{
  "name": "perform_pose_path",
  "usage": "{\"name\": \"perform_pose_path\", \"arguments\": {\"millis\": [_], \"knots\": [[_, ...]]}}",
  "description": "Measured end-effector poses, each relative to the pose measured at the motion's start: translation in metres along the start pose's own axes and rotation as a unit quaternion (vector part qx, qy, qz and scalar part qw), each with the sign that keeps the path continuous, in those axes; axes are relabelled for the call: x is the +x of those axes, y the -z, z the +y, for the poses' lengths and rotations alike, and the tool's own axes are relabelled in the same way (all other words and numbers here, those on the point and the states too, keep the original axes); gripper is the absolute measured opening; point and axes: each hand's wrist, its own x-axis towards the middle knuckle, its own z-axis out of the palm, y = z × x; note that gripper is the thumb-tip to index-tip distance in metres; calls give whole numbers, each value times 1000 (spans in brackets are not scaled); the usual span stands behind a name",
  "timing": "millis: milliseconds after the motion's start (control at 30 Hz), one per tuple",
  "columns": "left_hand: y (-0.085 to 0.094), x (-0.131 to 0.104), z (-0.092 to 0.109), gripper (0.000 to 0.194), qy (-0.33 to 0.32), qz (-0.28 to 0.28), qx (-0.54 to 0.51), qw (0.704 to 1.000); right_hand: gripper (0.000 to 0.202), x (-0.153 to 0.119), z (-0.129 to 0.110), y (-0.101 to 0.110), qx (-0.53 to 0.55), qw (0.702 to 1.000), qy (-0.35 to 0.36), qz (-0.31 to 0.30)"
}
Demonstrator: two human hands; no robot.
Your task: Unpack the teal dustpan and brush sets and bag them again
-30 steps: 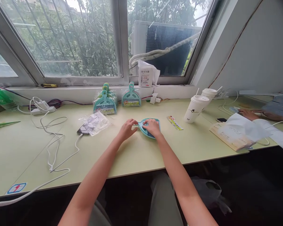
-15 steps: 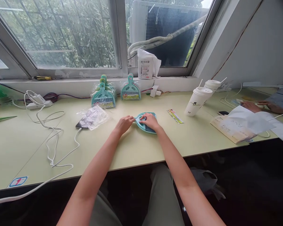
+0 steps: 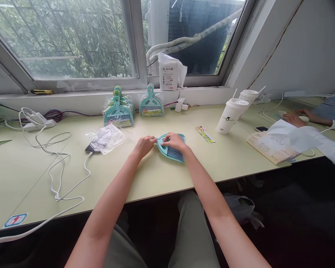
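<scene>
Dustpan (image 3: 162,149) (teal), more bristles (image 3: 175,153) visible now

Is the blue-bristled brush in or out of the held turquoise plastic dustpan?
In: the brush lies inside the dustpan, bristles within its rim.

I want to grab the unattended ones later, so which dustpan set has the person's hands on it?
The teal dustpan set lying flat mid-table; the others stand upright by the window wall.
</scene>
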Motion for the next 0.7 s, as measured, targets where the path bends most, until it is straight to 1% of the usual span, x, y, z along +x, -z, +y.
{"name": "perform_pose_path", "arguments": {"millis": [200,367,533,600,667,700], "knots": [[0,2,0,40,-5,2,14,1000,18,-1,1,1,15,1000,-1,-5],[-3,1,1,40,21,0,-9,1000,18,-2,1,1,-2,1000,-10,-16],[-6,-2,0,39,7,30,-13,999,22,-3,-4,0,-17,999,-27,-9],[-5,-3,1,37,14,64,-36,997,22,-4,-7,0,-9,999,-33,-4],[-3,-1,5,38,51,133,-82,986,21,-5,-11,-2,1,999,-41,14],[-2,0,8,41,85,178,-119,973,21,-5,-13,-3,6,998,-48,33]]}}
